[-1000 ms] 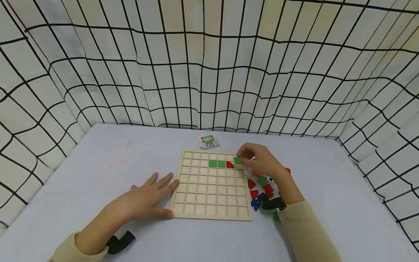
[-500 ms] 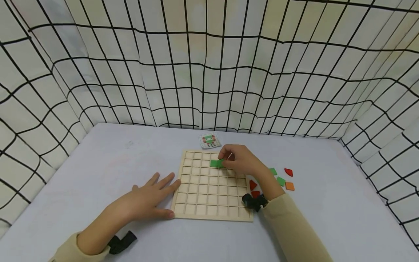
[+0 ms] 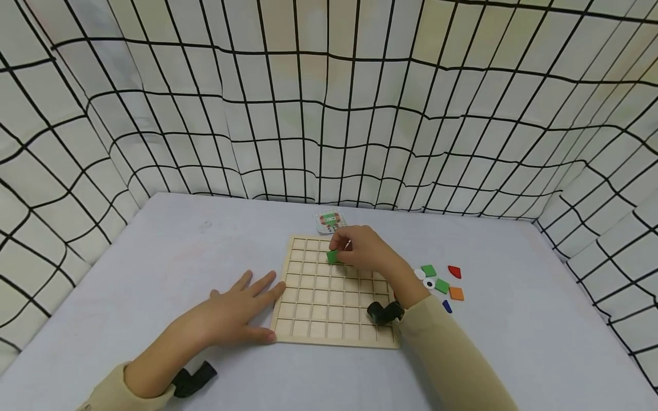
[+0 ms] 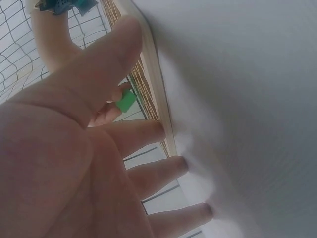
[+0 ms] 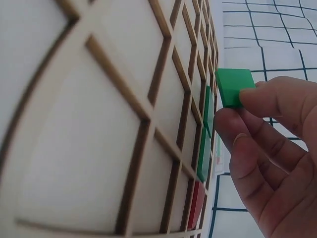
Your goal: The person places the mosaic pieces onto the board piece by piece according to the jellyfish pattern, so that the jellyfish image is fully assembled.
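My right hand [image 3: 362, 251] pinches a green square tile [image 5: 234, 85] between thumb and fingers, just above the far part of a wooden grid board [image 3: 319, 297]. In the right wrist view, two green tiles [image 5: 203, 154] and a red piece [image 5: 196, 206] with a curved edge sit in a row in the board's cells; my right hand hides them in the head view. My left hand [image 3: 231, 311] lies spread at the board's left side. Its thumb [image 4: 131, 37] and a fingertip touch the board's edge, while other fingertips rest on the white table.
A small printed pattern card [image 3: 329, 220] lies beyond the board, partly covered by my right hand. Right of the board are loose pieces: green tiles [image 3: 442, 286], an orange tile [image 3: 456, 293], a red piece [image 3: 454, 272], and eye-like white discs [image 3: 429, 283]. Black-gridded white walls surround the table.
My right hand has moved left across the board's far part, carrying the green tile. Loose pieces right of the board have come into sight. My left hand stays in place.
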Motion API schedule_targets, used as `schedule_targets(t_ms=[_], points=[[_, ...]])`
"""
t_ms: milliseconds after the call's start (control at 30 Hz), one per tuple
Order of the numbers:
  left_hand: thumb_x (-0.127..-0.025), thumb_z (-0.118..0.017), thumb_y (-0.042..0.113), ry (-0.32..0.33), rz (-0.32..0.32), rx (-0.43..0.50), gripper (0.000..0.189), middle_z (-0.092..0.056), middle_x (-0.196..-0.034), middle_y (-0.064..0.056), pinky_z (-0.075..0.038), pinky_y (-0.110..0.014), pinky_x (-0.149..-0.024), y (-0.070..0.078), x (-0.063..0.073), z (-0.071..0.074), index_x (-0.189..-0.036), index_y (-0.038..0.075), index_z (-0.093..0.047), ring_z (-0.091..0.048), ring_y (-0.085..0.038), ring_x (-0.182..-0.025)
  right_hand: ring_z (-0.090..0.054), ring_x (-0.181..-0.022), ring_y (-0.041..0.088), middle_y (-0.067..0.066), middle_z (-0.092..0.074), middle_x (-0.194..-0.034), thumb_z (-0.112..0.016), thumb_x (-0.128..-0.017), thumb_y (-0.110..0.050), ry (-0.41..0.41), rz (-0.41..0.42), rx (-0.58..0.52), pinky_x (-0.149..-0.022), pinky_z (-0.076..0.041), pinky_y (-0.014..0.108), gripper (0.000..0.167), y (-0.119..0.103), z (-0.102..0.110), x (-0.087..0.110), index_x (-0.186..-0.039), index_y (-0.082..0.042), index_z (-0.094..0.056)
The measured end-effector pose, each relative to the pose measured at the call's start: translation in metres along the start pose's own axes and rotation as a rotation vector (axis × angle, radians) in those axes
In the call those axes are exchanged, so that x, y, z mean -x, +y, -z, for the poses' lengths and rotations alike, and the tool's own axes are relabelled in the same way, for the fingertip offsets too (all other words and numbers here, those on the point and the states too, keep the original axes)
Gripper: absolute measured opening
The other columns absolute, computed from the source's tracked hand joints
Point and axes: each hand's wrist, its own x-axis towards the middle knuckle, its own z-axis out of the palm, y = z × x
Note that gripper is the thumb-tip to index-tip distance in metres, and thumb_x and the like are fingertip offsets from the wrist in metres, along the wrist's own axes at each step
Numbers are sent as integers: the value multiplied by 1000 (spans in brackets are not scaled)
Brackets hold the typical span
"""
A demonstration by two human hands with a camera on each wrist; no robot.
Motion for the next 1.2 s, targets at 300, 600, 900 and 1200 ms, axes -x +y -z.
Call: schedule_targets(t_ms=[300, 600, 900, 1200], points=[[-83, -66, 67, 8, -5, -5, 94, -20, -166, -8, -23, -89, -87, -1, -1, 0, -158, 24, -31, -16, -52, -148, -57, -78, 13, -4, -67, -88, -68, -92, -9, -15, 11, 54, -72, -48, 29, 8, -12, -6, -10, -95, -16, -67], [-83, -66, 66, -1, -15, 17, 94, -19, -167, -8, -21, -90, -86, -3, 0, 0, -158, 23, -31, -14, -53, -148, -59, -81, 13, -4, -65, -89, -69, -92, -11, -26, -21, 98, -76, -49, 30, 9, -14, -10, -12, -99, -16, -66], [-82, -66, 67, -9, -15, 15, 94, -20, -166, -10, -23, -90, -84, -1, 1, 0, -158, 22, -32, -16, -55, -147, -59, -78, 14, -4, -65, -89, -70, -94, -16, -45, -80, 110, -72, -49, 31, 12, -10, -13, -12, -106, -18, -69], [-82, -66, 66, -1, -19, 3, 94, -21, -166, -9, -25, -89, -84, 0, 1, 0, -158, 22, -32, -18, -54, -146, -59, -78, 14, -4, -65, -91, -69, -95, -19, -62, -79, 89, -72, -49, 32, 12, -8, -12, -6, -107, -19, -70]])
